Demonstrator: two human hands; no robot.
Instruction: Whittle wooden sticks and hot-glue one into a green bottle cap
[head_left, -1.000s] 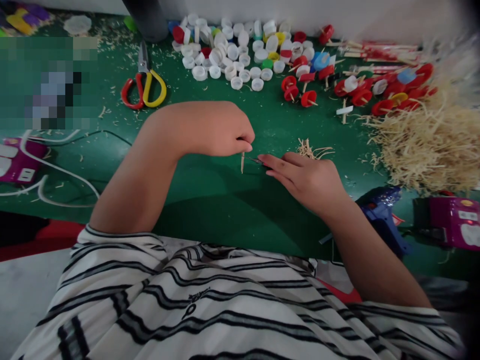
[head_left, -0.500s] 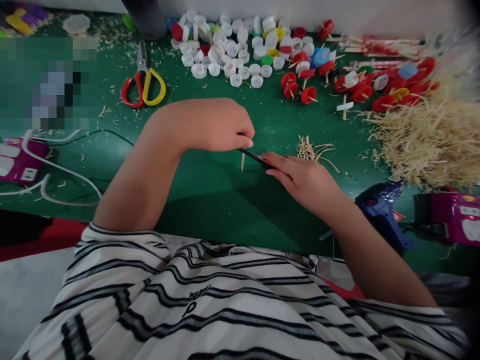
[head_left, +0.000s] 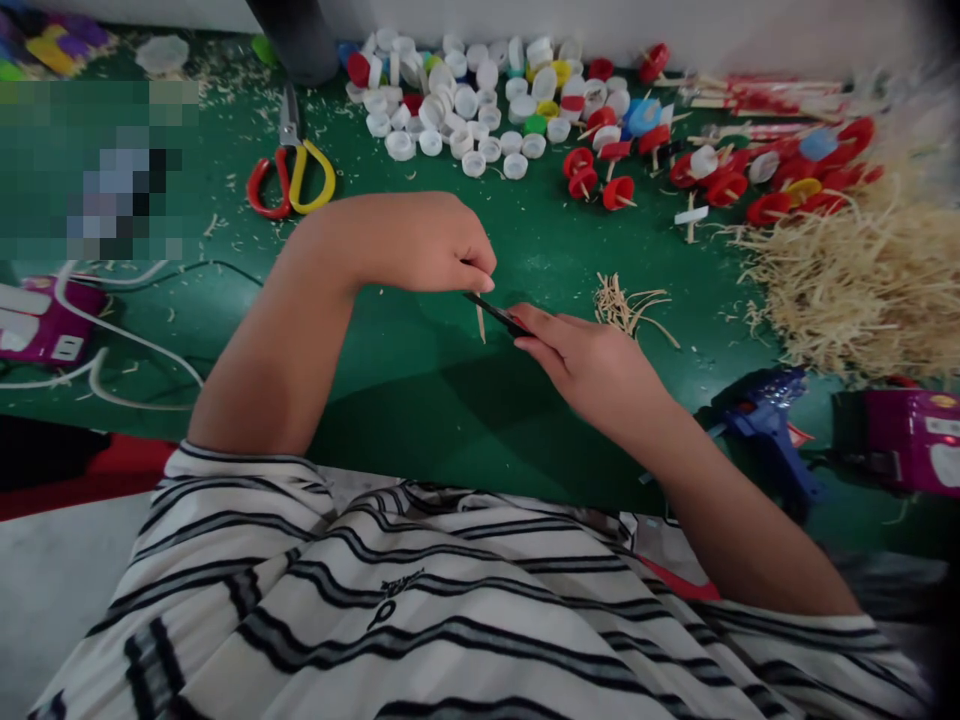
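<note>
Head view: the left hand (head_left: 420, 245) is pinching one short wooden stick (head_left: 480, 322) between thumb and forefinger, fingers closed narrow on its upper end, the stick hanging upright with its tip at the green desk (head_left: 420, 390). The right hand (head_left: 592, 365) is gripping one dark blade (head_left: 491, 311), fingers closed around its handle end, the blade's tip lying against the stick just below the left fingers. Stick and blade are sitting at the centre of the desk, directly ahead of the striped shirt (head_left: 450, 620).

One pair of scissors (head_left: 291, 160) with one red and one yellow loop is lying at the upper left. One small bundle of sticks (head_left: 622, 302) is lying just right of the hands. One large heap of sticks (head_left: 862, 280) is filling the right side. One blue glue gun (head_left: 765, 425) is lying beside the right forearm. Bottle caps (head_left: 465, 100), mostly white, are piled along the far edge, too many to count. Two purple power strips are showing, one at each side (head_left: 37, 325) (head_left: 900, 435)
</note>
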